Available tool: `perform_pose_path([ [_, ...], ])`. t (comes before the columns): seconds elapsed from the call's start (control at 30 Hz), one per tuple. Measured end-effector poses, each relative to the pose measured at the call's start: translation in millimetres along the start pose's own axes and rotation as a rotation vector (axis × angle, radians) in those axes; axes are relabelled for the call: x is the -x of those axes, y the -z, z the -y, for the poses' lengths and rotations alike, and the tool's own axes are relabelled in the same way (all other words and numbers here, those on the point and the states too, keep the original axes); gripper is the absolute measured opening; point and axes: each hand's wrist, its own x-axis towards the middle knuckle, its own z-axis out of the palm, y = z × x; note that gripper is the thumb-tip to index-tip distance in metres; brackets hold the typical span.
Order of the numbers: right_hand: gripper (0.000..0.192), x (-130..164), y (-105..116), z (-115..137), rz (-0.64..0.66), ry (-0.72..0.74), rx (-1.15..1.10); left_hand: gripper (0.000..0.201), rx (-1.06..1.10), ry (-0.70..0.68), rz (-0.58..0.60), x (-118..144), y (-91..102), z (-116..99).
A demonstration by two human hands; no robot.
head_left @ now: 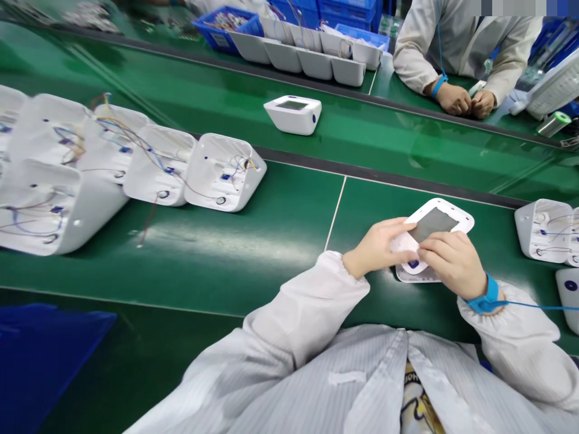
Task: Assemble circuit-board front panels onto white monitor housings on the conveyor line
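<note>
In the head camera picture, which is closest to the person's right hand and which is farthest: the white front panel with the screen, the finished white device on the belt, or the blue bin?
From the right hand:
1. White front panel, held in both hands, touching.
2. Finished white device, alone on the belt, up and left.
3. Blue bin, far top left, beyond the belt.

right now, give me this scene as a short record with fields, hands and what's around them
left hand: grips the left side of the white front panel, which has a grey screen
right hand: fingers lie on the panel's lower right; blue wrist strap with cord
under panel: another white part on the green bench
left of hands: row of open white housings with loose wires
conveyor: one closed white unit
far side: another person's hands; grey bins
right edge: more housings
</note>
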Motion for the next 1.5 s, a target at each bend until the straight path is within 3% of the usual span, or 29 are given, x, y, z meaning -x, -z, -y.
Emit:
perform_pose_path([
  [0.1,0.028,-9,3,0,0.094,0.137,0.050,0.106,-0.093,-0.048,0.099,5,-5.9,-5],
  [0.2,0.025,-15,19,-12,0.157,0.149,0.017,0.125,-0.147,-0.102,0.188,6,-8.0,-7],
  [0.27,0.022,-14,36,-33,0.129,0.037,-0.029,0.124,-0.184,-0.175,0.223,5,-7.4,-7],
  [0.33,0.036,-11,48,-57,0.009,-0.148,-0.037,0.122,-0.168,-0.255,0.196,5,-6.8,-4],
  [0.4,0.044,-6,49,-74,-0.075,-0.359,-0.027,0.118,-0.087,-0.292,0.149,5,-7.5,1],
  [0.43,0.041,-4,44,-78,-0.047,-0.444,-0.024,0.116,-0.028,-0.293,0.132,6,-8.5,4],
  [0.5,0.031,-3,25,-74,0.160,-0.515,-0.009,0.112,0.104,-0.285,0.100,7,-11.0,11],
  [0.57,0.028,-7,2,-59,0.432,-0.474,0.070,0.109,0.215,-0.286,0.068,8,-13.1,17],
  [0.63,0.032,-14,-14,-42,0.539,-0.447,0.174,0.106,0.287,-0.285,0.039,9,-13.6,22],
  [0.77,0.034,-27,-19,-23,0.494,-0.436,0.237,0.097,0.320,-0.281,0.043,8,-10.9,22],
  [0.87,0.025,-33,-16,-20,0.488,-0.432,0.231,0.095,0.286,-0.311,0.043,9,-9.4,21],
  [1.0,0.013,-37,-15,-14,0.496,-0.468,0.232,0.097,0.307,-0.253,0.044,10,-9.6,21],
  [1.17,0.029,-28,-15,-11,0.383,-0.462,0.219,0.095,0.404,-0.171,0.104,11,-9.1,16],
  [1.37,0.026,-16,-19,-18,0.178,-0.437,-0.002,0.095,0.359,-0.133,0.152,8,-6.9,6],
  [1.5,0.024,-16,-20,-17,0.180,-0.439,-0.016,0.092,0.354,-0.148,0.177,2,-6.3,4],
])
